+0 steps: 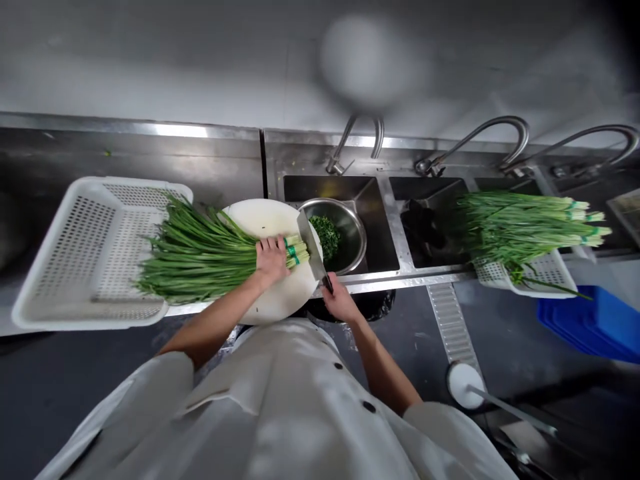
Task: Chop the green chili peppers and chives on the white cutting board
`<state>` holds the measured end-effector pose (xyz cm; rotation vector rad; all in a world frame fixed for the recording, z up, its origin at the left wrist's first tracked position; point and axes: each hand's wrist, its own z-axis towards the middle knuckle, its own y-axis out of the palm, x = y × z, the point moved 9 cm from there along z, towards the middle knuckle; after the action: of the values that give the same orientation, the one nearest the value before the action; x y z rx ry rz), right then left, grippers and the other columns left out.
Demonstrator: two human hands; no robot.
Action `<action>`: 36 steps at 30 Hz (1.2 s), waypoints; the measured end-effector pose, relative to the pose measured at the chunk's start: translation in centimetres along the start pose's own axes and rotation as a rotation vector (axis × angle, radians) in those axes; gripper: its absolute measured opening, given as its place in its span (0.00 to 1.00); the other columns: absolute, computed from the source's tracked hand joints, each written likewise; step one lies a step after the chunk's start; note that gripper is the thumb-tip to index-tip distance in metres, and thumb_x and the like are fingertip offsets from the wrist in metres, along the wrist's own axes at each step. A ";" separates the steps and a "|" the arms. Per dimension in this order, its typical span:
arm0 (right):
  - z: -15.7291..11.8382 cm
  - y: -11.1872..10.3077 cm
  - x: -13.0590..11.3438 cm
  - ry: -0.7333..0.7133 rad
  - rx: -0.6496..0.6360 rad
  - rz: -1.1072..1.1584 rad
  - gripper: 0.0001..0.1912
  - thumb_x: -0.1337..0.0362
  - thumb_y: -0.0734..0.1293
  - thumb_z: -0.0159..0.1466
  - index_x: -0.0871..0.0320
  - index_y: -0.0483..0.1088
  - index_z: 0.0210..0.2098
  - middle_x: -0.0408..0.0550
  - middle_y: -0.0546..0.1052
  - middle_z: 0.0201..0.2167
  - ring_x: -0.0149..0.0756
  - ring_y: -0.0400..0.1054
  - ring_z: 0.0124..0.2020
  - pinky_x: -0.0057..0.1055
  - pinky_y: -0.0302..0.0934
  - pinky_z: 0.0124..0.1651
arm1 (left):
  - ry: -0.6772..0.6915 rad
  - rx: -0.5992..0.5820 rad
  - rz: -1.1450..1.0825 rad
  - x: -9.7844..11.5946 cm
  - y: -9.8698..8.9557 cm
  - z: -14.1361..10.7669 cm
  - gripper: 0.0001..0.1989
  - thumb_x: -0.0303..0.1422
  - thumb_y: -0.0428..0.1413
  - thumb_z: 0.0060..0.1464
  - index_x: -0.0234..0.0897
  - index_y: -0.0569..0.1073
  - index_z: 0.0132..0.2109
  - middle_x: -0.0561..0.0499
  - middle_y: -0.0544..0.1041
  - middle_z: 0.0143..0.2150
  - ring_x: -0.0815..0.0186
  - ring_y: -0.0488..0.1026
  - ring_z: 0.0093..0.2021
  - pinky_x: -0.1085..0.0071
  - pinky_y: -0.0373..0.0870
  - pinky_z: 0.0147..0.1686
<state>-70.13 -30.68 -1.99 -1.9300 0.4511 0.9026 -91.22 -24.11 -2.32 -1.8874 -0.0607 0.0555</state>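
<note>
Green chives, bundled with green bands near their pale ends, lie across a round white cutting board. My left hand presses down on them just beside the bands, its fingers over the stalks. In my right hand is the dark handle of a cleaver, whose broad blade stands at the pale stalk ends by the board's right edge. Right of the blade, a round metal bowl sits in a sink and holds chopped greens.
A white perforated basket stands at the left, under the leaf tips. More chives rest on another white basket at the right. Curved faucets rise behind the sinks. Blue containers are at the lower right.
</note>
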 end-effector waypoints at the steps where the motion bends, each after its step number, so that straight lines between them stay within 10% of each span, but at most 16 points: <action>1: -0.2 -0.1 0.4 0.004 -0.012 -0.005 0.20 0.59 0.59 0.69 0.55 0.63 0.59 0.51 0.79 0.38 0.44 0.73 0.36 0.38 0.67 0.43 | -0.026 0.000 -0.012 0.4 0.4 -1.1 0.62 0.51 0.68 0.43 0.18 0.50 0.74 0.20 0.63 0.67 0.33 0.61 0.65 0.45 0.55 0.63; 11: -2.0 2.1 0.7 0.028 -0.062 -0.114 0.23 0.58 0.57 0.69 0.57 0.61 0.61 0.55 0.79 0.40 0.49 0.73 0.37 0.41 0.65 0.46 | 0.055 -0.127 -0.008 -0.3 1.9 -3.1 0.69 0.54 0.69 0.40 0.22 0.43 0.76 0.22 0.45 0.77 0.29 0.38 0.77 0.43 0.38 0.72; 23: -4.5 -1.7 -5.5 0.000 -0.112 -0.224 0.20 0.57 0.54 0.74 0.59 0.59 0.61 0.57 0.79 0.41 0.50 0.74 0.38 0.38 0.63 0.43 | 0.078 0.019 -0.019 -1.0 1.0 -1.2 0.58 0.51 0.66 0.43 0.17 0.56 0.71 0.26 0.68 0.63 0.40 0.62 0.63 0.50 0.48 0.69; 36: -1.6 -2.9 -6.3 0.089 -0.262 -0.167 0.09 0.56 0.57 0.74 0.54 0.61 0.48 0.43 0.70 0.23 0.43 0.70 0.27 0.37 0.61 0.39 | 0.099 0.004 -0.142 -0.7 1.2 -1.4 0.51 0.47 0.67 0.42 0.25 0.60 0.67 0.29 0.67 0.63 0.38 0.59 0.65 0.48 0.46 0.69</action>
<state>-71.82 -30.95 4.99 -2.2164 0.2269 0.8006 -91.82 -25.80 -3.00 -1.8746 -0.1264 -0.1351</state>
